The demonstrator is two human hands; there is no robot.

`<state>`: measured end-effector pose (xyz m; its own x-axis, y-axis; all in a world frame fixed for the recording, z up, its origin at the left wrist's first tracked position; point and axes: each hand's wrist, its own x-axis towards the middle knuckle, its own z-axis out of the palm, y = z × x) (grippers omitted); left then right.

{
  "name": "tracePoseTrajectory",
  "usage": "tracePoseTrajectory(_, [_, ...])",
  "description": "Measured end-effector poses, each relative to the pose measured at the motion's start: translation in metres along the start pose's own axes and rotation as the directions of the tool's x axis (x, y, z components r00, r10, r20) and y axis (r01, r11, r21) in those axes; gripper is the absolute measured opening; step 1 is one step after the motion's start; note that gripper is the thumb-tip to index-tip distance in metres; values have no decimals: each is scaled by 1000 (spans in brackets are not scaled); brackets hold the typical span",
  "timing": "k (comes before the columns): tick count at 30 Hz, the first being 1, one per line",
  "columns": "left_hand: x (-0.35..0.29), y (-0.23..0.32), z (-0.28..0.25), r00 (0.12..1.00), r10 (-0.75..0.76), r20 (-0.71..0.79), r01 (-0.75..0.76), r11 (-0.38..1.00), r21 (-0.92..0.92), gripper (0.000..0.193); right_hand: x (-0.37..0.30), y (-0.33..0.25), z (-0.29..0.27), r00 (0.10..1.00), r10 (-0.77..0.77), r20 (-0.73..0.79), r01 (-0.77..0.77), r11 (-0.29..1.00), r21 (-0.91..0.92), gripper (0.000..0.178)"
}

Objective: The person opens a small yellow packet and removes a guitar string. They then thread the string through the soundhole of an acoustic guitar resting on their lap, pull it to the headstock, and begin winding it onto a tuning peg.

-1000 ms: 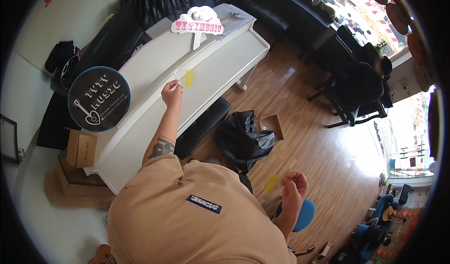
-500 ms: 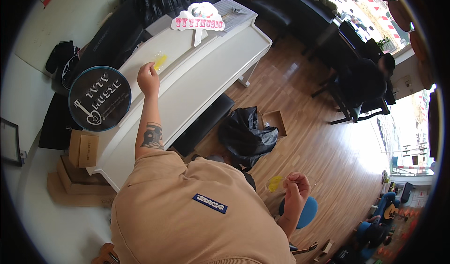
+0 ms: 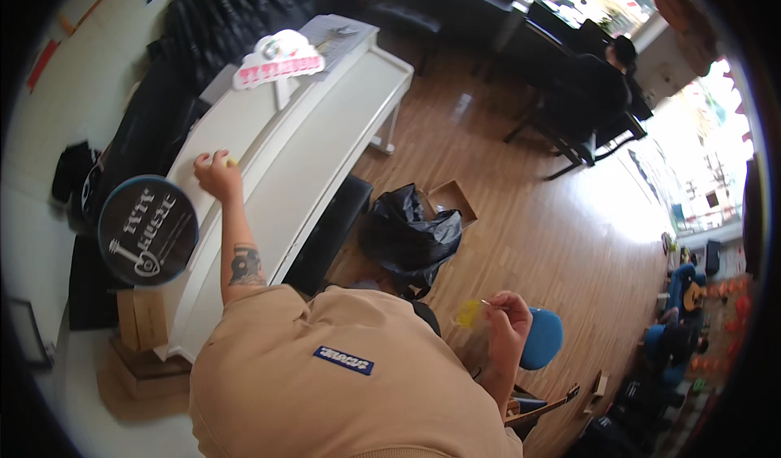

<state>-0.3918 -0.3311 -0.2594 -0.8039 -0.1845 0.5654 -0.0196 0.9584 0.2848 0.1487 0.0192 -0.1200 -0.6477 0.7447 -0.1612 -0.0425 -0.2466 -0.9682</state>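
Note:
My left hand point(image 3: 218, 180) reaches over the top of a white upright piano point(image 3: 325, 108), its fingers curled. A bit of yellow, part of a small yellow packet point(image 3: 233, 163), peeks out beside the fingers, which hide most of it. Out to the right, above the floor, my right hand point(image 3: 508, 328) pinches a small clear packet with something yellow in it point(image 3: 469, 313). What exactly is inside either packet is too small to tell. Farther along the piano top stands a white cloud-shaped sign point(image 3: 279, 63) with pink lettering.
A round black sign point(image 3: 148, 230) leans at the piano's left end, above cardboard boxes point(image 3: 142, 320). On the wooden floor lie a black plastic bag point(image 3: 411, 234) and an open carton point(image 3: 451, 202). A blue round stool point(image 3: 542, 338) is by my right hand; a person point(image 3: 586, 92) sits at the back.
My view has swung, so the piano sits farther left and lower. The left fingers now cover most of the yellow packet that showed beyond them. My right hand still pinches its packet.

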Motion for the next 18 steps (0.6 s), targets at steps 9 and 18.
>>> tracePoseTrajectory(9, [-37, 135, -39, 963, 268, -32, -229, 752, -617, 13, -5, -15, 7, 995, -48, -82, 51, 998, 29, 11])
tracePoseTrajectory(18, [-208, 309, -258, -99, 991, -94, 592, -17, -806, 37, -18, -13, 11, 954, -264, -142, 253, 963, -94, 13])
